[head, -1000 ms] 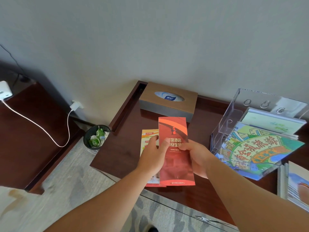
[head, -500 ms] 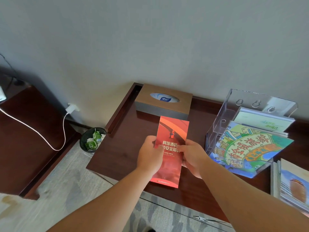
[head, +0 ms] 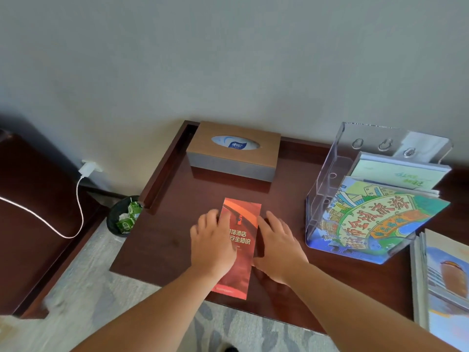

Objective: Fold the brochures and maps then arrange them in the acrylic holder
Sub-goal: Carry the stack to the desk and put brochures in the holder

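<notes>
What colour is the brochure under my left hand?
The brochure is red-orange with pale lettering, head view.

soft, even, dim light is seen. a faint shadow is cast before the tissue box [head: 233, 158]. pale glare is caught on the acrylic holder [head: 327, 184] at 3 o'clock. edges are smeared at 7 o'clock.

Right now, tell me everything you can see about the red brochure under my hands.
The red brochure is a tall, narrow panel of glossy-looking paper, apparently folded shut. It is orange-red with darker curved bands and pale Chinese lettering mid-cover. It lies flat on the dark wooden table, slightly tilted, with its near end close to the front edge. The left hand presses flat on its left half. The right hand lies flat along its right edge, seemingly touching it.
</notes>
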### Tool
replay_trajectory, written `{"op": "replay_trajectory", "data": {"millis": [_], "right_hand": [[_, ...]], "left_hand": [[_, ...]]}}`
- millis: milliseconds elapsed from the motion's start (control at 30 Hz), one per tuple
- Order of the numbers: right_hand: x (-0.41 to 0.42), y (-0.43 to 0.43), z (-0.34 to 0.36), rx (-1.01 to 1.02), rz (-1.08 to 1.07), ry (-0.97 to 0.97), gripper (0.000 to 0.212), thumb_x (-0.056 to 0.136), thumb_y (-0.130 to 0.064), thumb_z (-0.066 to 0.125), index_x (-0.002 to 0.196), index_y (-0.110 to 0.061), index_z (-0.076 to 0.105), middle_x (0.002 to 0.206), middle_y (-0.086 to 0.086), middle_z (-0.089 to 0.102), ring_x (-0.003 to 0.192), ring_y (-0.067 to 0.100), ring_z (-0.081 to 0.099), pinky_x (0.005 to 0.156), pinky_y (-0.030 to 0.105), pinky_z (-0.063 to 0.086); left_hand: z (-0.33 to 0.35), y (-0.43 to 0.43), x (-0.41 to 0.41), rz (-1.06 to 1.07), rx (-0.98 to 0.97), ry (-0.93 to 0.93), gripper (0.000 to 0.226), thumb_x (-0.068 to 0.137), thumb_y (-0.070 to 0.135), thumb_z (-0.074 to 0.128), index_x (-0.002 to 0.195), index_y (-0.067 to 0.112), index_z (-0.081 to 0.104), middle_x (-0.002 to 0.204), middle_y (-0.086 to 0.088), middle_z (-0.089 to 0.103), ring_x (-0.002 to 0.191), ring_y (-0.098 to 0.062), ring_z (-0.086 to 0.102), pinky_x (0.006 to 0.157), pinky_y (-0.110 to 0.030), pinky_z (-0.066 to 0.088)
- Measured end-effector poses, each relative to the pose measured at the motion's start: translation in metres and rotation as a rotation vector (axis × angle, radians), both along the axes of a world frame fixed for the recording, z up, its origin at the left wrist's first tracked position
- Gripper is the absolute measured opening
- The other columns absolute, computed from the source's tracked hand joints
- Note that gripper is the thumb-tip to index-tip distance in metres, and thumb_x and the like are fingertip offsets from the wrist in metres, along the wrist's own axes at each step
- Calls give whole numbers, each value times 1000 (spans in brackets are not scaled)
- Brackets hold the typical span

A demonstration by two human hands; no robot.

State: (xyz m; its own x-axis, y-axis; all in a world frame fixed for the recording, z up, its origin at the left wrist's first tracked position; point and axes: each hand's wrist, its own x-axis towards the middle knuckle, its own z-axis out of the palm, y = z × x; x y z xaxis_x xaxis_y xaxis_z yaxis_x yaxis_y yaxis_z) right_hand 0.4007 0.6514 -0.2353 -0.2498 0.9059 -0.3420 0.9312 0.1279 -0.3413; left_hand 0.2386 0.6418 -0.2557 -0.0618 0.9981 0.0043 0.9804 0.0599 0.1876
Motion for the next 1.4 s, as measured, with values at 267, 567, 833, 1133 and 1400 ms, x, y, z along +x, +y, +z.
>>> {"op": "replay_trajectory", "data": {"millis": [267,567,833,1133,1400], "right_hand": [[1,31,-12,-63,173,-131,128,68,-66,72,154,-25,-14,162,-10,-16,149,18,-14,122,46,1],[-5,34,-9,-118,167,-220,120,74,-61,69,155,-24,-11,162,-9,-17,150,17,-12,120,53,8],[-9,33,-4,-144,162,-253,123,74,-61,71,154,-20,-12,162,-7,-19,150,18,-12,117,57,12],[-14,32,4,-176,153,-288,125,74,-59,74,154,-18,-13,162,-5,-19,150,20,-11,117,57,15],[-24,12,9,-21,-35,-143,91,80,-42,72,150,-22,17,151,9,21,135,31,28,100,44,41]], "left_hand": [[-29,44,32,-332,-115,43,65,100,36,22,156,11,0,164,-8,-6,150,-22,-12,122,-42,-1],[-33,15,18,-396,42,16,57,102,32,23,149,1,33,157,-16,29,149,-26,17,122,-44,15],[-31,-12,5,-400,-24,67,60,103,38,19,151,2,27,159,-16,22,150,-25,13,122,-43,15],[-30,-40,-6,-399,-170,134,67,101,46,7,155,7,1,162,-12,-6,150,-24,-10,123,-43,1],[11,-7,-8,-144,-248,-308,42,95,26,49,136,18,52,150,-5,39,139,-24,31,112,-35,26]]}}
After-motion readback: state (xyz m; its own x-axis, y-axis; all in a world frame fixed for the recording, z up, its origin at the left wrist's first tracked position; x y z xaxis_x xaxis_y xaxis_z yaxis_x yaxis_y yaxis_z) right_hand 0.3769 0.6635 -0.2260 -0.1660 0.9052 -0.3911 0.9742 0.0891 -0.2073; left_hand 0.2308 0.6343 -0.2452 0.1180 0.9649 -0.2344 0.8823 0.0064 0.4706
